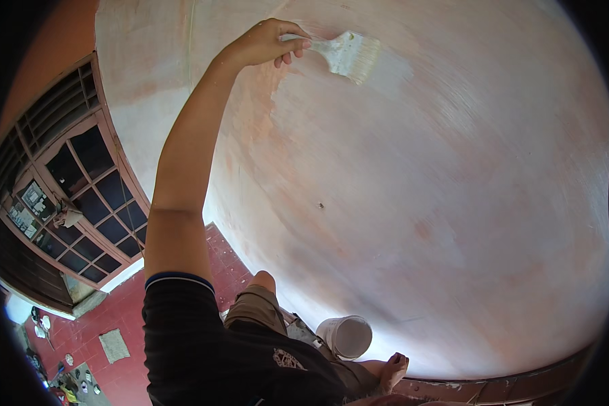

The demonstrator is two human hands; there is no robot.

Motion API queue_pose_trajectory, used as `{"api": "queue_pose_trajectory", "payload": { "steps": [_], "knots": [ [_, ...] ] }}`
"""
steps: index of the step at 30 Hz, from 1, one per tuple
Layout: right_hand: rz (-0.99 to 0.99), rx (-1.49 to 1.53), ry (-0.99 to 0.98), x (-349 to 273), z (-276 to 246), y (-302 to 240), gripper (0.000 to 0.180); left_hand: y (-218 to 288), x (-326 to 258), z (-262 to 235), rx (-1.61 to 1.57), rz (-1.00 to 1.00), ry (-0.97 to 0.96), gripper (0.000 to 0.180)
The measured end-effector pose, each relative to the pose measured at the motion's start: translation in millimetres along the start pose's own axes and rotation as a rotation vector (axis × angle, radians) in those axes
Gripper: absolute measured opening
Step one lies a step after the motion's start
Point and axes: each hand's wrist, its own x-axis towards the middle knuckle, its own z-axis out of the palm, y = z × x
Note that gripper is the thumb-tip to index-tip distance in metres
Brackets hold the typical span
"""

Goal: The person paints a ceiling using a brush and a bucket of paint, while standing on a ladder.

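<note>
A person in a black shirt (203,352) and brown shorts (256,308) reaches up a pale, pink-streaked wall (453,203), left arm stretched toward 12 o'clock. The left hand (277,44) has its fingers clamped on the handle of a wide, white-smeared paintbrush (346,55), which sits just past 12 o'clock, bristles aimed toward 4 o'clock over the wall; whether they touch the surface is hard to tell. The right hand (394,371) is low at 5 o'clock, near the wall's foot, its fingers bent; whether they close on anything cannot be told. Between the body and the wall, near 6 o'clock, stands a white bucket (327,331), its round mouth showing. At 9 o'clock is a pink-framed door (91,183) with dark panes; at 8 o'clock, a pale mat (114,346) lies on the red floor (139,318).
</note>
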Motion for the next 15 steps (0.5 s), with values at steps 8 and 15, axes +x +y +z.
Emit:
{"api": "queue_pose_trajectory", "payload": {
  "steps": [8, 15],
  "knots": [
    [-0.012, -0.013, -0.003, 2.7, -7.8, -2.7, 0.013, -59.0, 21.4, -64.8, 0.246, -0.215, 0.153, 0.034],
    [-0.014, -0.028, 0.005, 1.6, -5.5, -7.2, 0.015, -55.0, 25.6, -6.1, 0.745, -0.115, 0.471, 0.031]
  ]
}}
